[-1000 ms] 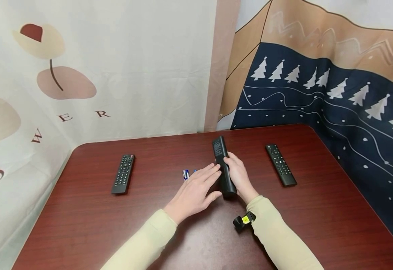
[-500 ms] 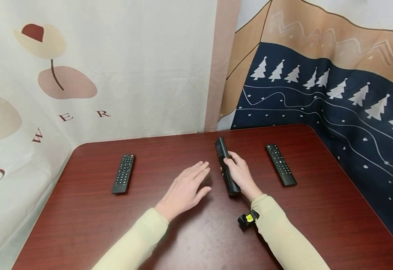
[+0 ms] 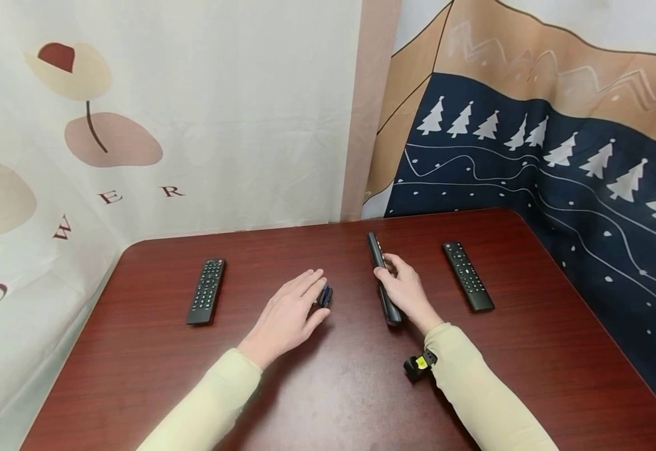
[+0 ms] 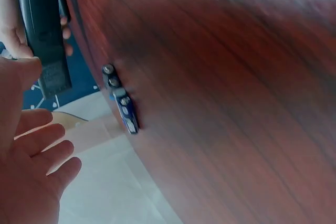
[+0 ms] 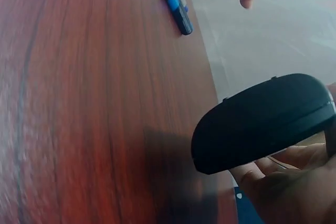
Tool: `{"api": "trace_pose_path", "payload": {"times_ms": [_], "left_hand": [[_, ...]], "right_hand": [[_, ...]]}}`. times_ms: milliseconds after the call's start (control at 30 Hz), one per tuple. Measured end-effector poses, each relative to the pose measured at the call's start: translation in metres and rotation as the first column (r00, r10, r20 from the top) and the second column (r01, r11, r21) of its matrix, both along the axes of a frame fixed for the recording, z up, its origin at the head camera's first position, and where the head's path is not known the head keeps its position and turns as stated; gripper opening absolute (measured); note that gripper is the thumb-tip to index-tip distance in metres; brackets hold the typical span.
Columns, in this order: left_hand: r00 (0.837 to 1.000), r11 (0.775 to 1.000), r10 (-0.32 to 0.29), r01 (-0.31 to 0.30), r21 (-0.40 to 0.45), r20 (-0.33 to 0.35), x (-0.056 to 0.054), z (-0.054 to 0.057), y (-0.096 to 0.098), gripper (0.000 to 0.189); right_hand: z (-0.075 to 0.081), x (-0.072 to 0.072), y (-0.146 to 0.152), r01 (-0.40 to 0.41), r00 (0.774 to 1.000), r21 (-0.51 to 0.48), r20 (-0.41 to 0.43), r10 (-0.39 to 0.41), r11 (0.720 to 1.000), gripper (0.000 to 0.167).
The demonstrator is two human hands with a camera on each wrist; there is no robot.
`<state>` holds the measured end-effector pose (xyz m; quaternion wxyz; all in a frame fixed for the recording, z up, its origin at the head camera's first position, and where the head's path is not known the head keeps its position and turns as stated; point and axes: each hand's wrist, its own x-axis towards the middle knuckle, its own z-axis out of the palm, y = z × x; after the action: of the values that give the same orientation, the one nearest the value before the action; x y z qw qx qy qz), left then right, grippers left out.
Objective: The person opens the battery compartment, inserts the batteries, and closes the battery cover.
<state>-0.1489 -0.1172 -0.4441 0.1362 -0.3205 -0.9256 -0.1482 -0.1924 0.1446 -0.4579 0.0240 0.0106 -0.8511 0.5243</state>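
Observation:
My right hand (image 3: 408, 289) grips a black remote control (image 3: 390, 307), turned onto its side with its narrow edge facing up. Its smooth back (image 4: 41, 24) shows in the left wrist view, and its rounded end (image 5: 262, 119) fills much of the right wrist view. My left hand (image 3: 285, 316) hovers over the table with fingers extended, holding nothing. Small blue and black batteries (image 3: 325, 296) lie on the table by its fingertips, partly covered by the hand in the head view. The left wrist view shows these batteries (image 4: 126, 113) lying close together.
A second black remote (image 3: 206, 291) lies buttons up on the left of the reddish-brown table (image 3: 339, 401). Another remote (image 3: 468, 277) lies buttons up at the right. Printed curtains (image 3: 249, 125) hang behind the table's far edge.
My left hand has drawn away leftward from the remote, uncovering some batteries. My right hand has moved slightly right and rolled the remote from showing its back to standing on edge.

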Motion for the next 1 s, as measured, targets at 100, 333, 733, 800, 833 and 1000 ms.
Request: {"api": "trace_pose_path", "payload": {"times_ms": [100, 333, 733, 800, 833, 1000], "left_hand": [[1.000, 1.000, 0.028, -0.028, -0.006, 0.009, 0.000, -0.001, -0.006, 0.058], [0.997, 0.997, 0.073, -0.073, -0.029, -0.006, -0.002, -0.003, -0.021, 0.056], [0.992, 0.990, 0.123, -0.124, -0.062, -0.021, -0.006, -0.001, -0.049, 0.056], [0.990, 0.989, 0.137, -0.138, -0.060, -0.018, -0.006, -0.002, -0.054, 0.055], [0.989, 0.988, 0.145, -0.146, -0.057, -0.013, -0.007, -0.002, -0.056, 0.055], [0.983, 0.982, 0.182, -0.181, -0.054, 0.003, -0.007, -0.002, -0.068, 0.053]], "right_hand": [[0.001, -0.001, 0.003, -0.007, 1.000, 0.030, 0.028, 0.006, 1.000, 0.048], [0.003, -0.003, 0.011, -0.021, 0.998, 0.103, 0.054, 0.015, 0.994, 0.053], [0.004, -0.006, 0.023, -0.018, 0.998, 0.299, 0.065, -0.002, 0.954, 0.066], [0.004, -0.007, 0.025, -0.019, 0.997, 0.318, 0.080, -0.007, 0.948, 0.068], [0.004, -0.007, 0.025, -0.019, 0.996, 0.328, 0.087, -0.010, 0.944, 0.069], [0.005, -0.007, 0.028, -0.006, 0.993, 0.372, 0.109, -0.037, 0.928, 0.071]]}}
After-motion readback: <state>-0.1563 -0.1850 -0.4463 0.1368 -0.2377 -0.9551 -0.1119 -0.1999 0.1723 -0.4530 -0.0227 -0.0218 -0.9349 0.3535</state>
